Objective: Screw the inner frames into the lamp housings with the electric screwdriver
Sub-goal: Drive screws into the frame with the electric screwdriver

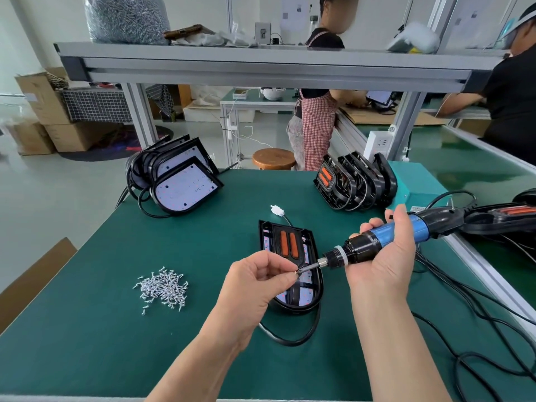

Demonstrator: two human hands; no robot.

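1. Green mat lies bare along its near edge; screw pile sits left of the central lamp housing.
2. Right hand grips the electric screwdriver above it.
3. Left hand pinches a screw at the bit.

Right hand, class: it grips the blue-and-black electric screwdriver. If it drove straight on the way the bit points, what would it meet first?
The small metal screw pinched by the left hand, right at the tip of the screwdriver bit. They look touching, though depth is unclear.
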